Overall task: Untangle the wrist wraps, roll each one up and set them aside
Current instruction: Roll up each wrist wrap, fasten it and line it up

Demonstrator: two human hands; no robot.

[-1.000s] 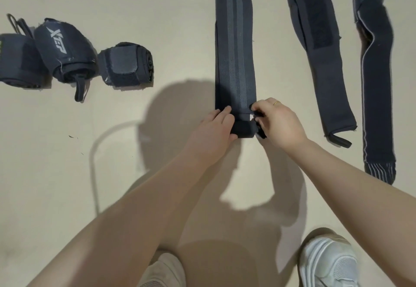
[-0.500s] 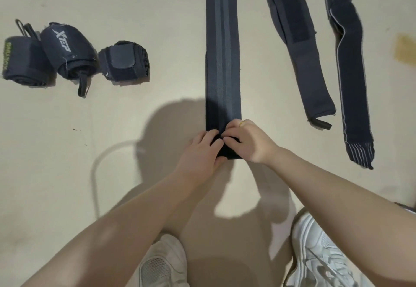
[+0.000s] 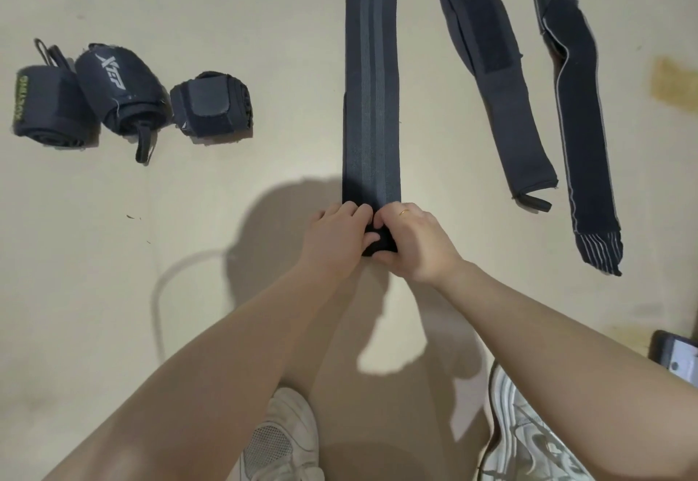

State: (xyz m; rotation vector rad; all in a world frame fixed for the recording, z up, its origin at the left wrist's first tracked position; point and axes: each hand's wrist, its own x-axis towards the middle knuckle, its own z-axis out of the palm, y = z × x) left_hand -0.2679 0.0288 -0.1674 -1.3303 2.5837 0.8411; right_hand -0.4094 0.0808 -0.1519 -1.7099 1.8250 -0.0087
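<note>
Beige floor (image 3: pixel 113 292) under you: your left hand (image 3: pixel 334 239) and right hand (image 3: pixel 417 242), fingers curled, both grip the striped wrap's (image 3: pixel 372 103) rolled end.

Single head cam, looks steeply down at floor (image 3: pixel 113 292) from above, close over both forearms; shoes at bottom edge.

Both hands, left (image 3: pixel 334 239) and right (image 3: pixel 417 241), meet side by side, fingers curled, arms outstretched
</note>
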